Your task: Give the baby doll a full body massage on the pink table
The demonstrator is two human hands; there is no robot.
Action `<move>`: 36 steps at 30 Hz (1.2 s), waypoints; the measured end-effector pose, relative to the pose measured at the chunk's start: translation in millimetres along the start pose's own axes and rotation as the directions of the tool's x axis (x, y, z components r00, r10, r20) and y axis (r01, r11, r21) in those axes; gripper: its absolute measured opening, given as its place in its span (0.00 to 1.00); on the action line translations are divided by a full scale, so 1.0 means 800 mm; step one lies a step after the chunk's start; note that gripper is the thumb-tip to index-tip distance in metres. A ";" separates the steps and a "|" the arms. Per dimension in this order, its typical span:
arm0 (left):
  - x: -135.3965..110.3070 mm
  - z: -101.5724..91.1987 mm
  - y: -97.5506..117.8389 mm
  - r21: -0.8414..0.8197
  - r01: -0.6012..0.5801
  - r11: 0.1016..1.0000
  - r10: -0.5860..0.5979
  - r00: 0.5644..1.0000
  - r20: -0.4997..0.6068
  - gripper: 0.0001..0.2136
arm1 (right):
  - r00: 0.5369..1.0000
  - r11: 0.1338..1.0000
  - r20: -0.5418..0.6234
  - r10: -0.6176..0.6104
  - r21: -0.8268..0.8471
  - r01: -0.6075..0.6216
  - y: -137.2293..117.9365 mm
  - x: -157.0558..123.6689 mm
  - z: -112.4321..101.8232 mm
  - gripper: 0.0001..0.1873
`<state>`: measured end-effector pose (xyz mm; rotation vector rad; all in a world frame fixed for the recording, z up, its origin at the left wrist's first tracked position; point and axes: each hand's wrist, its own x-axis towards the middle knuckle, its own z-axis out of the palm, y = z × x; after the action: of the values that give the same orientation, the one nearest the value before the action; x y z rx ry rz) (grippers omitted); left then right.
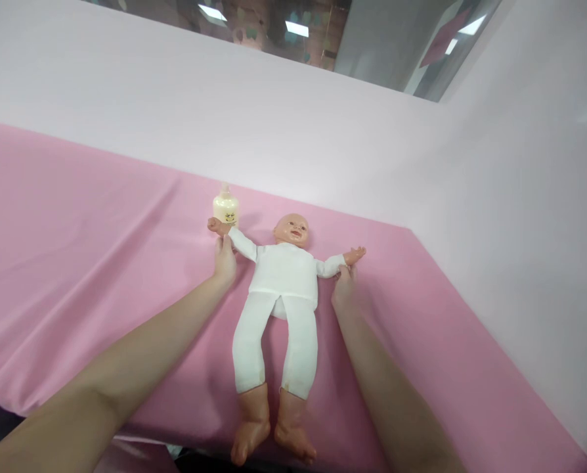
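A baby doll [283, 282] with a white cloth body lies on its back, its head away from me and its feet near the table's front edge. Its arms are spread out to both sides. My left hand [225, 259] grips the doll's arm on the left, close to the wrist. On the other side, my right hand [345, 288] is closed around the underside of the doll's other forearm; some of its fingers are hidden. Just behind the doll's left-side hand stands an upright bottle [226, 205] of pale yellow liquid with a face drawn on it.
A pink cloth [101, 243] covers the table, with folds at the left. White walls [199, 98] rise behind and to the right. Higher up is a window [318, 36] with light reflections. The table's front edge runs below the doll's feet.
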<state>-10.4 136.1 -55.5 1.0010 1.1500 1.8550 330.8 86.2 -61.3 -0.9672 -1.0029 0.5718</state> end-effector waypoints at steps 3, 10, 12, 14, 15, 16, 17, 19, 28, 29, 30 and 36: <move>-0.012 0.002 0.017 0.022 -0.091 0.996 0.090 0.996 0.013 0.23 | 0.988 0.988 -0.065 0.142 -0.050 -0.145 -0.020 -0.005 0.010 0.48; -0.027 0.009 0.041 0.147 -0.274 0.950 0.229 0.937 0.264 0.25 | 0.998 1.000 0.055 -0.013 -0.022 0.014 -0.053 -0.016 0.035 0.40; -0.029 0.012 0.043 0.204 -0.334 0.920 0.236 0.889 0.391 0.25 | 0.991 0.998 0.135 0.006 -0.058 0.002 -0.053 -0.018 0.036 0.38; -0.031 0.014 0.043 0.249 -0.390 0.886 0.222 0.830 0.511 0.24 | 0.974 0.991 0.222 0.043 -0.135 -0.013 -0.051 -0.021 0.035 0.35; -0.031 0.014 0.043 0.263 -0.415 0.871 0.211 0.799 0.563 0.23 | 0.964 0.983 0.261 0.054 -0.185 -0.005 -0.051 -0.022 0.034 0.34; -0.031 0.015 0.043 0.271 -0.437 0.858 0.202 0.771 0.604 0.22 | 0.953 0.972 0.298 0.057 -0.233 0.015 -0.051 -0.023 0.034 0.32; -0.030 0.015 0.042 0.276 -0.454 0.847 0.196 0.750 0.632 0.21 | 0.942 0.961 0.332 0.052 -0.273 0.043 -0.051 -0.024 0.034 0.31; -0.029 0.014 0.041 0.292 -0.475 0.830 0.195 0.738 0.646 0.21 | 0.924 0.945 0.382 0.036 -0.315 0.093 -0.051 -0.025 0.033 0.29; -0.028 0.009 0.043 0.306 -0.519 0.798 0.237 0.737 0.633 0.20 | 0.921 0.964 0.389 0.007 -0.248 0.097 -0.045 -0.026 0.033 0.29; -0.029 0.009 0.044 0.301 -0.518 0.800 0.242 0.739 0.629 0.21 | 0.926 0.971 0.378 0.015 -0.227 0.077 -0.044 -0.026 0.034 0.30; -0.029 0.009 0.044 0.296 -0.514 0.805 0.245 0.743 0.622 0.21 | 0.933 0.978 0.359 0.028 -0.203 0.049 -0.043 -0.025 0.035 0.30; -0.029 0.010 0.041 0.245 -0.366 0.898 0.218 0.853 0.473 0.23 | 0.984 0.993 0.144 0.102 -0.074 -0.092 -0.036 -0.017 0.031 0.38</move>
<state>1.2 107.7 -28.2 1.7745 1.0855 1.5602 301.7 71.7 -37.4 -1.0495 -1.1172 0.7022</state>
